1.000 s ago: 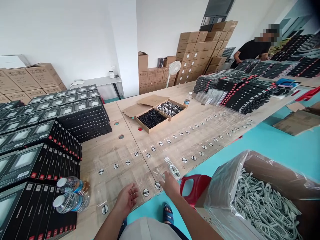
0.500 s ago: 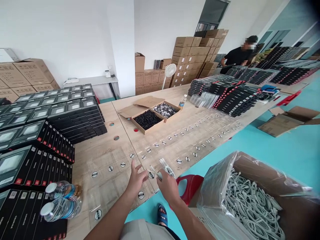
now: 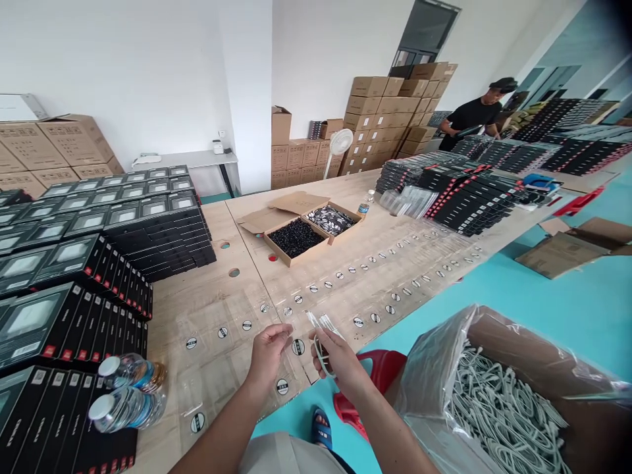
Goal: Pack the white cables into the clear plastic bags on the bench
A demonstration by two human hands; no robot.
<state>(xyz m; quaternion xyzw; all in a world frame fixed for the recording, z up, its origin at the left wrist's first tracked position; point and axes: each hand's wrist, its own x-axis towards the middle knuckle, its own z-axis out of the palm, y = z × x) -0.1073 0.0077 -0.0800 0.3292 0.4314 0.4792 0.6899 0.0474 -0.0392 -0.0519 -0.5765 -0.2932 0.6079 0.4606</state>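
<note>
Coiled white cable in the right hand, at the near edge of the table
Right fingers curl round the coil; the left hand, beside it, has thumb and fingertips drawn together, whether upon anything I cannot tell; clear plastic sleeves lie in rows; beyond, two shallow boxes; at right, a plastic-lined carton of cables

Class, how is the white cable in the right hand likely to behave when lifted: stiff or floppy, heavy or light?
The white cable is probably floppy, since it bends in a loop at the right hand. It looks fairly light, being slim cord. It might snag on others, judging by the jumbled cable heap.
</note>
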